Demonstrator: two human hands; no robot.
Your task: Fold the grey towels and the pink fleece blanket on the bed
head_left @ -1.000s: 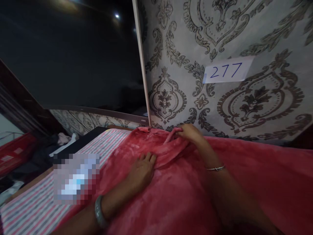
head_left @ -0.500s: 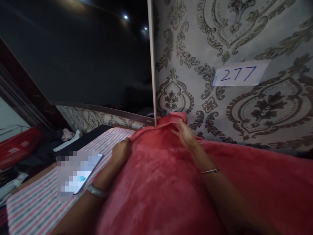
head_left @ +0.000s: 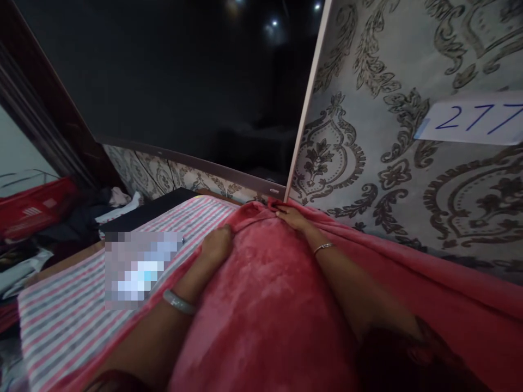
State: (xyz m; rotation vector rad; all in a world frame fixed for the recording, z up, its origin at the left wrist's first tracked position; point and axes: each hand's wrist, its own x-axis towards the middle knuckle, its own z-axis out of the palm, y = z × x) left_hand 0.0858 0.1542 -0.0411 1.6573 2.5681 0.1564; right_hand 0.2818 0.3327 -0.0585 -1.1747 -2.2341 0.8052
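A plush red blanket (head_left: 265,283) spreads out in front of me and runs off to the right. My left hand (head_left: 217,245) is closed on its left side, beside the striped cloth. Farther off, my right hand (head_left: 292,218) is at the blanket's far end by the screen's lower corner. Its fingers are bent onto a small fold of the fabric; their tips are partly hidden there. A pale bangle (head_left: 178,302) circles my left wrist, and a thin bracelet (head_left: 323,247) my right.
A large dark screen (head_left: 183,98) stands ahead against patterned wallpaper (head_left: 368,125). Paper marked 277 (head_left: 469,121) is on the wall. Left of the blanket lie a striped cloth (head_left: 73,321) with a pixelated phone (head_left: 141,275), a black flat object (head_left: 139,215) and a red bag (head_left: 36,207).
My right hand has come down with the blanket's far edge, which was lifted against the wall. A strip of blanket now covers part of the striped cloth. The view has shifted left.
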